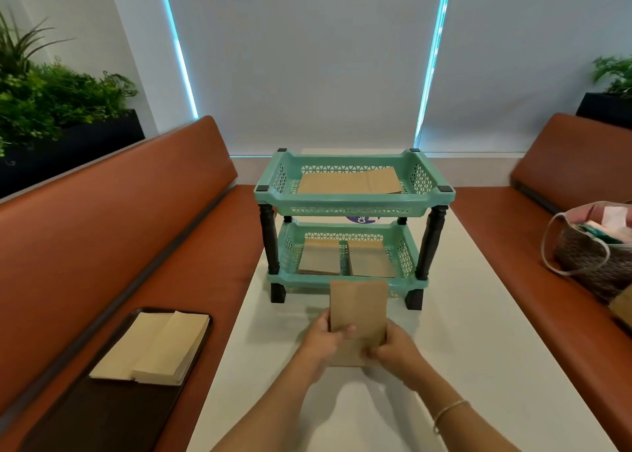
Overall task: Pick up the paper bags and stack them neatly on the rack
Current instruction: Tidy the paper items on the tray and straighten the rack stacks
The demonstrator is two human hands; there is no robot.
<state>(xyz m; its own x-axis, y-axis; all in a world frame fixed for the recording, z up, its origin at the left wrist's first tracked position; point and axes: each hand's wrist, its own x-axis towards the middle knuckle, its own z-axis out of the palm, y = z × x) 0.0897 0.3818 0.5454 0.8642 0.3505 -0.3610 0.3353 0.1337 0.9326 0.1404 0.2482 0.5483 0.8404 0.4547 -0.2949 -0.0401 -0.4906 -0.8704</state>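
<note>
Both hands on one flat paper bag [358,311] just in front of the rack [354,195], held over the table [461,315]. Long axis pointing straight away, toward the rack's lower shelf [400,282], far edge already overlapping its front rim. Left hand [325,340] pinching the left edge, thumb on top, other fingers hidden underneath. Right hand [393,347] clamped on the near right side, fingers curled shut on the paper. Bag sticking out forward past both grips, so neither hand really nearer the shelf. Lower shelf already holding two piles side by side, another bag up top. Spare bags [160,345] waiting on a tray [102,410] on the left bench. Probably just a forward slide onto a pile.
</note>
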